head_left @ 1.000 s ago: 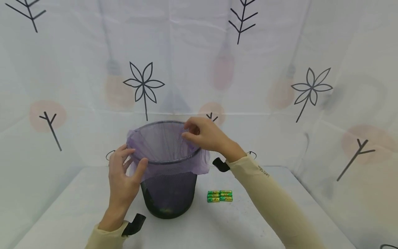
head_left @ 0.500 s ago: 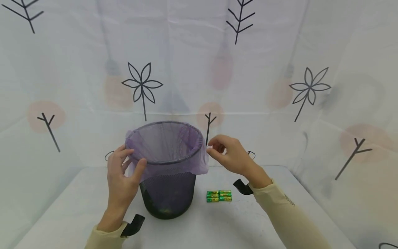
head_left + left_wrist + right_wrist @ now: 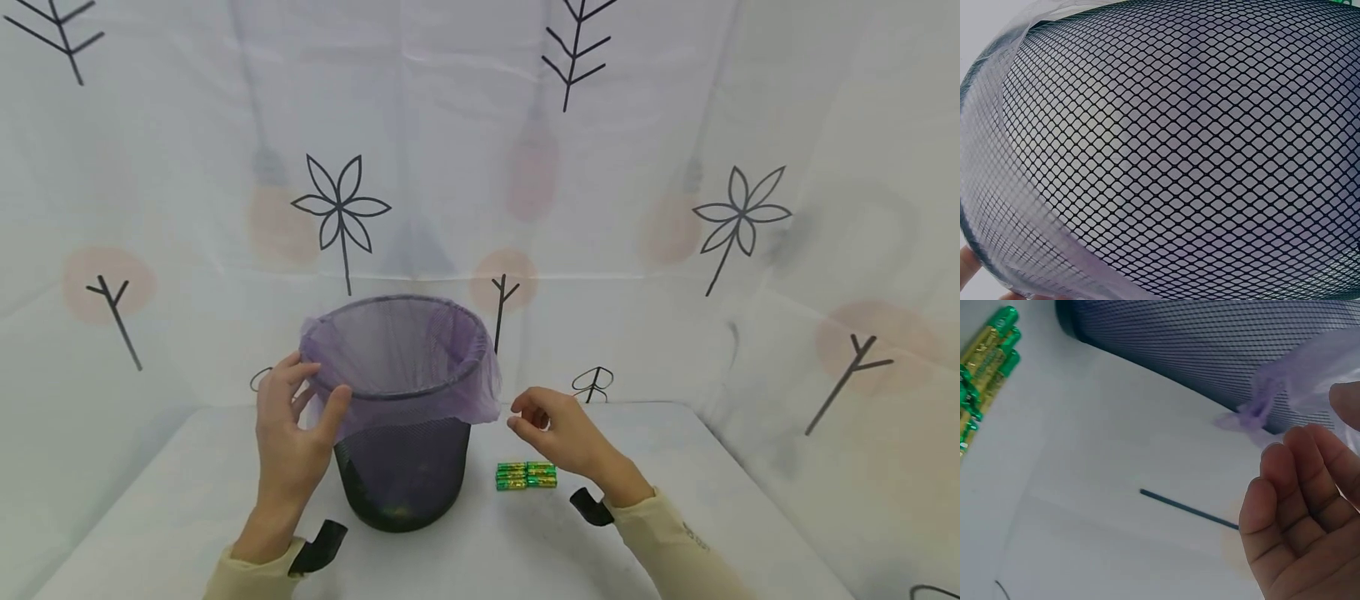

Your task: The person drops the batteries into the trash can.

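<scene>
A black mesh wastebasket stands upright on the white table. It is lined with a thin purple trash bag, whose edge hangs folded over the rim all round. My left hand rests against the basket's left side, thumb and fingers spread, fingertips at the rim. In the left wrist view the mesh wall fills the picture, with fingertips at the lower left. Right of the basket, my right hand holds nothing, its fingers loosely curled. The right wrist view shows a bunched tuft of bag beyond those fingers.
Several green and gold batteries lie in two side-by-side stacks on the table, right of the basket and below my right hand. A white printed cloth hangs behind the table and along its sides.
My right hand has left the basket's right rim, moved right, then dropped lower towards the batteries. The left hand has stayed at the rim, and the basket and bag have stayed in place.
</scene>
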The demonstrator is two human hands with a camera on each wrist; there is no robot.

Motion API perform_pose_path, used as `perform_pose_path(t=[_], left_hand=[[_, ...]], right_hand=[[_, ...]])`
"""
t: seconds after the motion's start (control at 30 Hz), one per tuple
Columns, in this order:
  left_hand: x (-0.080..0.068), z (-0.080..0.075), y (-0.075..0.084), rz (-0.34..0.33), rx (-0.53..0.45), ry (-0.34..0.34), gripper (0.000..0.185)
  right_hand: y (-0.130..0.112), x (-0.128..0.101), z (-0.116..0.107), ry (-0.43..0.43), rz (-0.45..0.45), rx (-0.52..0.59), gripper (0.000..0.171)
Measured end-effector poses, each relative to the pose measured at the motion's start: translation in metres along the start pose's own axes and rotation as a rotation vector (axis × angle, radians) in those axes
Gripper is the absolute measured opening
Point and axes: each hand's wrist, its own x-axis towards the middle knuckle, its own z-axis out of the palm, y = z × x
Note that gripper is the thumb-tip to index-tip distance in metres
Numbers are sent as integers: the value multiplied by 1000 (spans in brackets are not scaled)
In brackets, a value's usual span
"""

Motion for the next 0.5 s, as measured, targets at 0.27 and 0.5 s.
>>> perform_pose_path(t=[0.27,0.5], left_hand=[[-1,-1,0,-2,-1,-1,45],[0,0,3,7,6,3,44]], right_hand=[[17,-15,16,-116,93,-18,11],[30,-22,21,-205,107,-52,12]])
